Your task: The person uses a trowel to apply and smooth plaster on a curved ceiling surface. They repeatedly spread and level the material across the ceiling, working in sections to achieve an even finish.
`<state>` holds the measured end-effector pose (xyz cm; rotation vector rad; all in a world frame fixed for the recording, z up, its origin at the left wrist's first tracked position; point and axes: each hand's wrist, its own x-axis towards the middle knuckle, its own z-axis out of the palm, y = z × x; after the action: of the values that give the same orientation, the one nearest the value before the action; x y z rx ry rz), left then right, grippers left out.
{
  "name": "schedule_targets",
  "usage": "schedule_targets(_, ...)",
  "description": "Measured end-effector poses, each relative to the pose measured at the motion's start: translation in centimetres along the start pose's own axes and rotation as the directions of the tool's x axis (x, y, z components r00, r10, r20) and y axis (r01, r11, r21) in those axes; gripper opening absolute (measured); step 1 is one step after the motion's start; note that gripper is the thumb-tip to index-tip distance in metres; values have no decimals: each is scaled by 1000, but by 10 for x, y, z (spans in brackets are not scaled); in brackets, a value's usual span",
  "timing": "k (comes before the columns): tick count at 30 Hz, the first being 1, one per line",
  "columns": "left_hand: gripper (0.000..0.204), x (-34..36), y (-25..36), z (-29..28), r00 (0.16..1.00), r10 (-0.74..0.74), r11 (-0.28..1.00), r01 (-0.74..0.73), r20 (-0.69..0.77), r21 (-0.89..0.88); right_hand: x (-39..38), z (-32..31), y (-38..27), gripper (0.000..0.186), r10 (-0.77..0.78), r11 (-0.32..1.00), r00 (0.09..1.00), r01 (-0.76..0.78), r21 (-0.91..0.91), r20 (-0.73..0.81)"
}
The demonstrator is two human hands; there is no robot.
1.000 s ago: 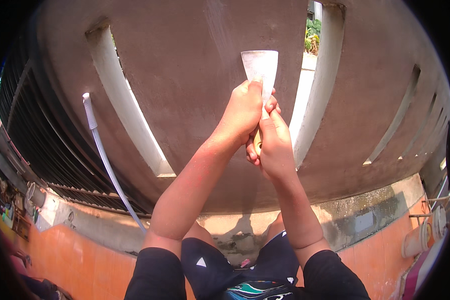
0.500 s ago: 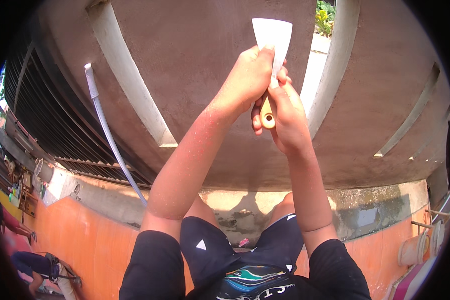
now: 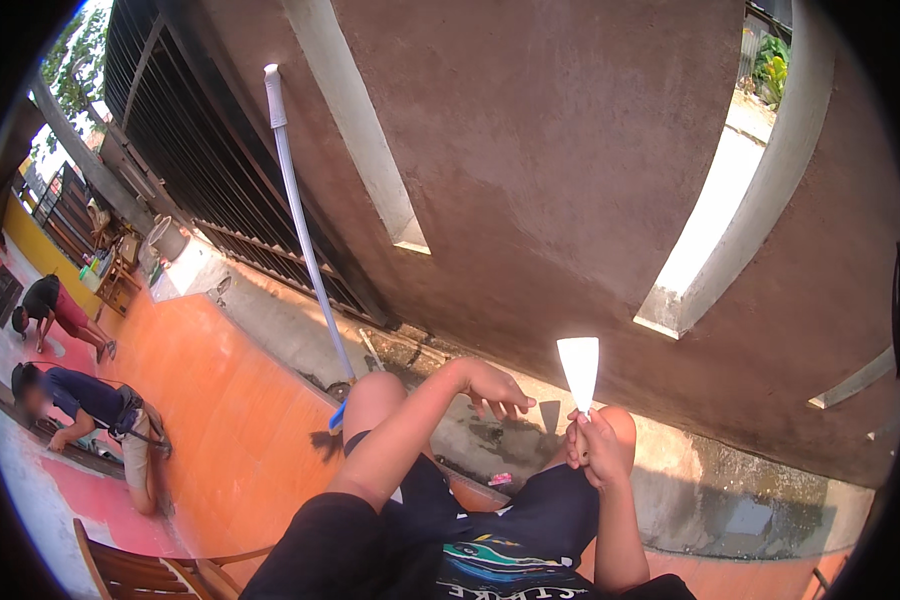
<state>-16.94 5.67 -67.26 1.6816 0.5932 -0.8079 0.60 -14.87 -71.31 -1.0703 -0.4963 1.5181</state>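
My right hand [image 3: 600, 447] is closed round the handle of a putty knife [image 3: 578, 372], just above my right knee. Its wide, pale blade points up and looks bright in the sun; the fingers cover most of the handle. To the left, my left hand [image 3: 497, 388] hangs over the gap between my knees with nothing in it, its fingers loosely bent and apart. A dark shadow of the blade falls on the ground between the two hands.
A brown plastered wall [image 3: 550, 170] with tall slots rises in front. Against it leans a broom [image 3: 305, 215], left of my knees. Two people [image 3: 100, 410] bend over at the far left on the orange floor [image 3: 235, 420]. A wooden chair [image 3: 140, 570] stands lower left.
My left hand has let go of the putty knife and moved down and left. My right hand has lowered the knife toward my knee. The view has turned left.
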Motion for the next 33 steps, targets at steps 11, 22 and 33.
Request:
schedule_targets(11, 56, -42, 33, -25, 851, 264, 865, -417, -454, -277, 18, 45, -38, 24, -220, 973, 948, 229, -15, 229)
schedule_targets(22, 56, -99, 97, -79, 369, 719, 361, -922, -589, -139, 68, 184, -116, 31, -590, 804, 807, 586, -104, -20)
schedule_targets(33, 49, -100, 84, -106, 416, 728, 278, -906, -545, -320, 96, 237, -102, 21, -619, 785, 721, 586, -202, -312)
